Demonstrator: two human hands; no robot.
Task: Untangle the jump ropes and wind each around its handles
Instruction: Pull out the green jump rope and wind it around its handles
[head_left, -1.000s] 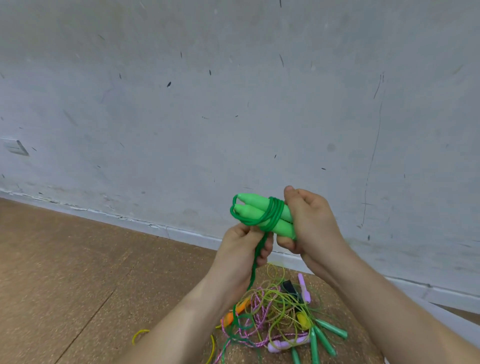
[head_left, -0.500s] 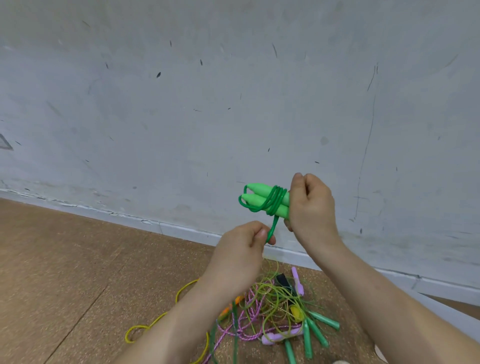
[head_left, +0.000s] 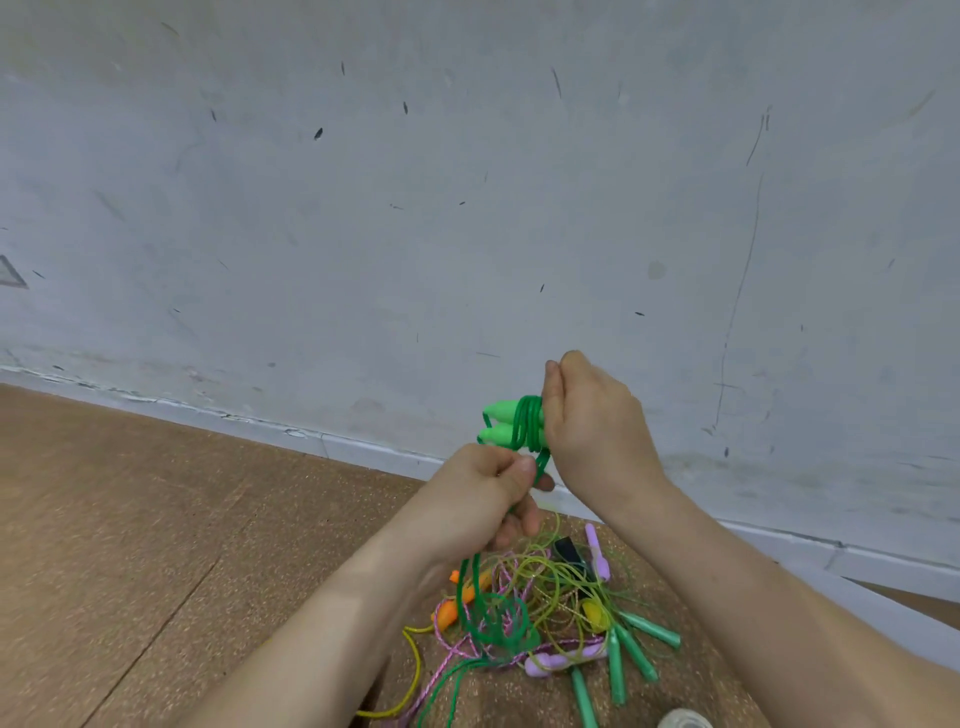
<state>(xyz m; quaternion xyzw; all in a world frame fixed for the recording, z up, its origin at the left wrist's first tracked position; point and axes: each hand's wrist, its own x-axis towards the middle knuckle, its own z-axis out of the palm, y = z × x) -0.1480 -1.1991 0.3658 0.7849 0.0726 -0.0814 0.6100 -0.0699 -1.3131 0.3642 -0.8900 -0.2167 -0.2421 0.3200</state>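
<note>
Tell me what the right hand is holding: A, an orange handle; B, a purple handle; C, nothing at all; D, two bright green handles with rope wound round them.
D: the right hand grips the bright green handles, with green rope wound round them and its trailing length pinched by the left hand.

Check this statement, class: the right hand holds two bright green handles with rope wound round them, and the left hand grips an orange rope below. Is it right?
No. The head view shows the left hand gripping the green rope, not an orange one. The right hand does hold the two green handles with rope wound round them.
</note>
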